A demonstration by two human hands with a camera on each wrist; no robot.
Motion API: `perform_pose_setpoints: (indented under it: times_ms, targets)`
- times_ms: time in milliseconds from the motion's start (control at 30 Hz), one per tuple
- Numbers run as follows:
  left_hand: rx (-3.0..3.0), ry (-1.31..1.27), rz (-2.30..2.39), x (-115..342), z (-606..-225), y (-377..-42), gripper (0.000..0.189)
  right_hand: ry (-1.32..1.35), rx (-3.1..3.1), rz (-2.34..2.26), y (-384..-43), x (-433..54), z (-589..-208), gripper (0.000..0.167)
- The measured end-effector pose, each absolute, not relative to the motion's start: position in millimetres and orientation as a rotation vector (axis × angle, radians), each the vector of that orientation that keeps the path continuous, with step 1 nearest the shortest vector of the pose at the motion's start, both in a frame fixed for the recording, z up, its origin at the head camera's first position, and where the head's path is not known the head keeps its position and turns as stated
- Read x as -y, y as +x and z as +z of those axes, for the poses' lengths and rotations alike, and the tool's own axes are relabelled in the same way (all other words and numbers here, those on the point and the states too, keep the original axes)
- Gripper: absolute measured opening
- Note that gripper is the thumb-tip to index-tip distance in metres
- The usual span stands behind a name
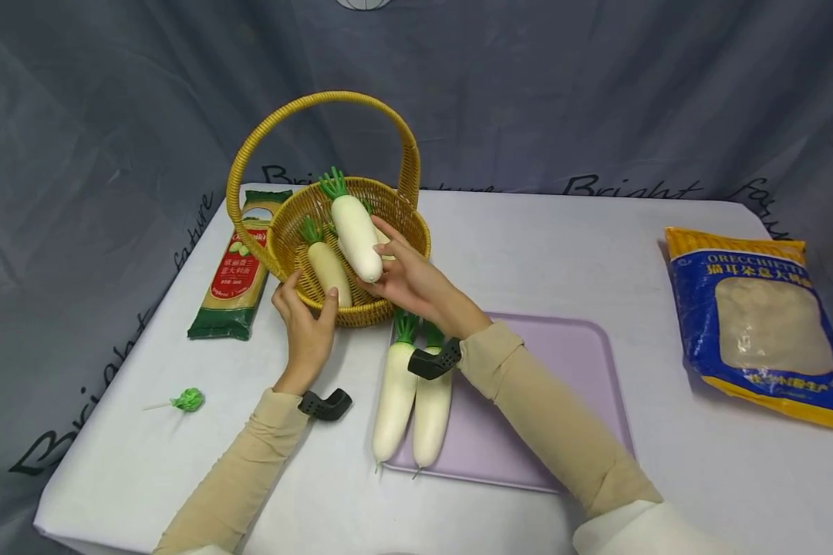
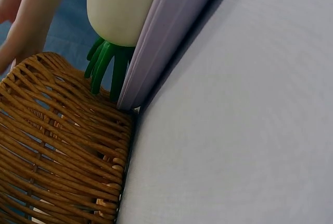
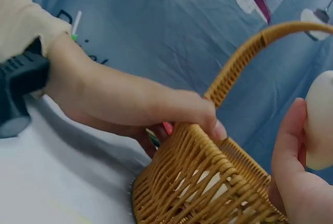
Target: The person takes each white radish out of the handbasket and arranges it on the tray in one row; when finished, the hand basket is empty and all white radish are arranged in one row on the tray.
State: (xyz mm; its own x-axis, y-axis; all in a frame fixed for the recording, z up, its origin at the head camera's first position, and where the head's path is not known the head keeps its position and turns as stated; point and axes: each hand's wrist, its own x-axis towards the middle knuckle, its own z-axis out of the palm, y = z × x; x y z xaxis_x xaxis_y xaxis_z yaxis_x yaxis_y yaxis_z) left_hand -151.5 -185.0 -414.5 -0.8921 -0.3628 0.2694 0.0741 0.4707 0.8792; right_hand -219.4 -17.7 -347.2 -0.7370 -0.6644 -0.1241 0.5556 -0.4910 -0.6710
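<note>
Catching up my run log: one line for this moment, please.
left hand grips basket rim; right hand holds radish above basket; two radishes along tray's left edge

White radishes [image 1: 356,235] and their vivid green tops [image 1: 333,185] stand out against a golden woven basket [image 1: 364,315], a lilac tray [image 1: 486,447] and a white tabletop [image 1: 541,254], as beige sleeves [image 1: 555,416], a red-labelled green-and-gold packet [image 1: 236,270], a blue-and-yellow bag [image 1: 763,331] and a green lollipop [image 1: 188,399] add colour, and black lettering [image 1: 600,185] patterns a grey backdrop [image 1: 527,92]
</note>
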Motion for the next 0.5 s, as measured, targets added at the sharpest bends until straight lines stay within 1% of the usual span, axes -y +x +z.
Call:
perform_pose_setpoints:
  times_ms: [133, 300, 400, 500]
  targets:
    - [2.302, 0.238, -1.414, 185, -413, -151, 0.062, -0.271, -0.970, -2.197, -208, -5, -343, 0.059]
    - [2.308, 0.236, -1.411, 186, -412, -150, 0.061, -0.347, -1.108, -2.160, -190, -42, -339, 0.058]
    - [2.295, 0.233, -1.422, 186, -412, -150, 0.060, -0.369, -1.300, -2.113, -175, -68, -342, 0.060]
    - [2.295, 0.229, -1.436, 184, -414, -151, 0.061, -0.378, -1.538, -2.042, -153, -98, -353, 0.063]
